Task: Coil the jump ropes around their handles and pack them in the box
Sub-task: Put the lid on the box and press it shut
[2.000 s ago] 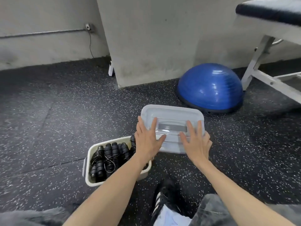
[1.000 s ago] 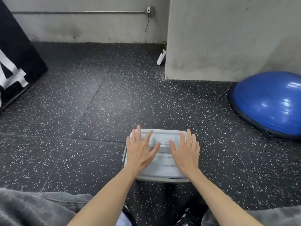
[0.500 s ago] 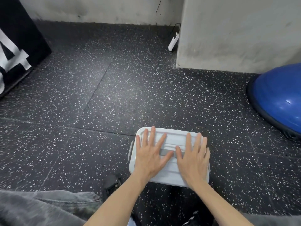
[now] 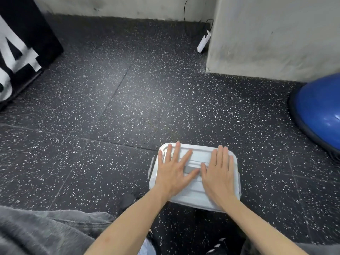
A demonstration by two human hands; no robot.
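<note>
The white plastic box sits on the speckled floor in front of my knees with its pale lid (image 4: 199, 154) on top. My left hand (image 4: 173, 172) lies flat on the lid's left half with fingers spread. My right hand (image 4: 219, 172) presses flat on the right half, fingers straight and close together. The jump ropes are hidden under the lid. A side latch (image 4: 152, 167) shows at the box's left edge.
A blue half-ball trainer (image 4: 320, 113) lies at the right. A concrete pillar (image 4: 276, 34) stands behind, with a white power strip (image 4: 203, 41) and cable at its foot. A black board with white numerals (image 4: 20, 52) leans at the left. My grey trouser leg (image 4: 46, 232) fills the lower left.
Two seconds ago the lid lay beside the open box with the coiled ropes showing. The lid now covers the box, and both hands have flattened and spread on it.
</note>
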